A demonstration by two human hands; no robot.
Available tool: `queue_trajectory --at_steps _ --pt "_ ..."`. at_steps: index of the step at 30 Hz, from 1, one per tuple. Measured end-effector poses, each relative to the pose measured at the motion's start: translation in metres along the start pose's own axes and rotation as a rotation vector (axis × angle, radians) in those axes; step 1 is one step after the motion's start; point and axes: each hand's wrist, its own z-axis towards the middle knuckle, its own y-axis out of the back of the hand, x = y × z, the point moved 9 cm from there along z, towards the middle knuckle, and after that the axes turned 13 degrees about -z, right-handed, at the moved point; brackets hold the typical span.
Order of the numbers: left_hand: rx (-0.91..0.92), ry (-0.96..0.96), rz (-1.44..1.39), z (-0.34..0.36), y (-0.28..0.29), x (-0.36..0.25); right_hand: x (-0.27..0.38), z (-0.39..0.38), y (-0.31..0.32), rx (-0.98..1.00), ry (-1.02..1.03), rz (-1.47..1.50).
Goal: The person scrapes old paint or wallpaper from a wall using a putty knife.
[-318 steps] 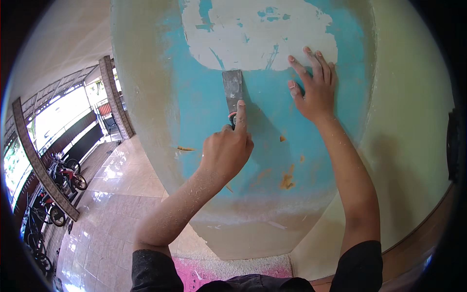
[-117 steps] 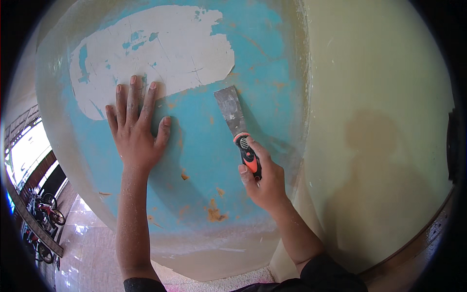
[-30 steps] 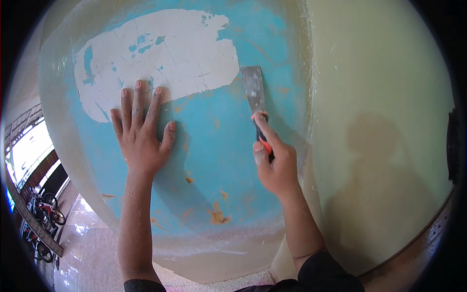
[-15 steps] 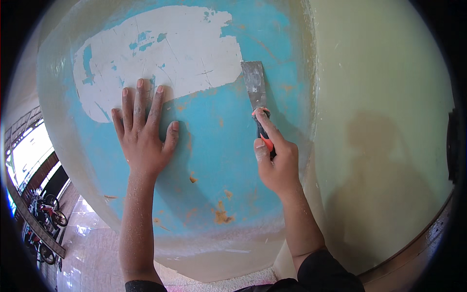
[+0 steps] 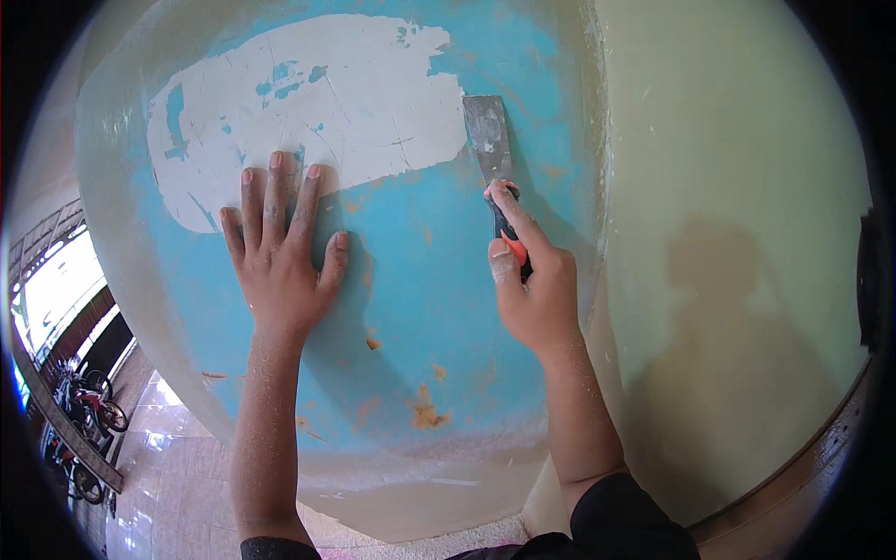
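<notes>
The right hand (image 5: 534, 289) presses a scraper (image 5: 490, 140) against the blue wall (image 5: 439, 280); the left hand (image 5: 280, 257) lies flat.

A pale yellow-green wall (image 5: 747, 168) fills the right side, lit by daylight, with a soft shadow (image 5: 737, 308) of a head and shoulders cast on it. A brown strip (image 5: 821, 448) runs along the wall's lower right edge. Far below at the lower left lies a glossy tiled floor (image 5: 159, 467) that reflects bright light. Beside it stands a long railing (image 5: 65, 411), with parked motorbikes (image 5: 89, 411) behind it and sunlit open ground (image 5: 56, 289) beyond.
</notes>
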Motion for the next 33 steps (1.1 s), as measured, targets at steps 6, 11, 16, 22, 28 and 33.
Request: queue_trajectory --at_steps 6,11,16,22,28,33 --pt "0.0 0.001 0.001 0.002 0.001 0.0 0.007 0.013 0.008 -0.053 0.052 -0.022" --pt "-0.008 -0.007 -0.008 0.003 0.002 -0.003 0.004 0.017 0.009 -0.013 0.013 -0.025" --pt "-0.009 -0.004 -0.013 0.002 0.0 -0.001 -0.005 -0.012 0.001 -0.006 0.02 0.03" --pt "-0.009 0.006 -0.018 0.004 0.001 -0.001 -0.012 -0.042 -0.007 0.02 -0.012 0.046" --pt "-0.012 -0.004 -0.008 0.004 0.002 -0.003 -0.01 -0.039 -0.01 -0.022 0.019 0.048" --pt "-0.011 0.0 -0.018 0.005 0.002 -0.002 -0.005 -0.022 -0.005 -0.019 0.004 0.035"
